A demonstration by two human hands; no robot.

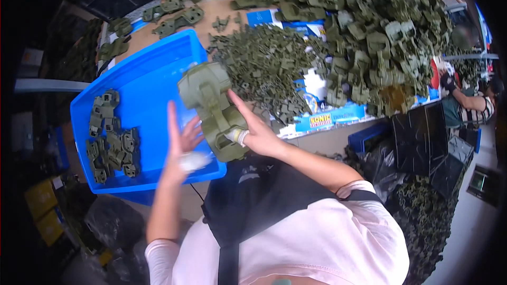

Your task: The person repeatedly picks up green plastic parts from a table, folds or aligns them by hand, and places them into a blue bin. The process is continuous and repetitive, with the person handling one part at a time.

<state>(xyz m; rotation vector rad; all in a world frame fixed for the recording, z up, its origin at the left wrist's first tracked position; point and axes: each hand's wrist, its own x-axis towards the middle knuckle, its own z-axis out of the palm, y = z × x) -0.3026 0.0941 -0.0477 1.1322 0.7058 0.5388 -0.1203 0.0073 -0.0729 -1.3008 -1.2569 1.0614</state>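
Note:
My right hand (260,133) grips a large olive-green moulded plastic part (210,100), shaped like a toy vehicle body, by its right side. It is held up over the near right corner of the blue plastic bin (150,58). Beside its left edge is my left hand (184,138), open with the fingers apart and slightly blurred; it holds nothing. White wrapping shows on a thumb of the right hand and near the left wrist. Several similar green parts (113,148) lie at the left inside the bin.
Right of the bin, a heap of small green pieces (264,58) covers the table, with a taller pile of large green parts (380,47) beyond. Black crates (420,137) stand at the right. Another person's arm (470,101) shows at the far right. Dark plastic bags (113,219) lie lower left.

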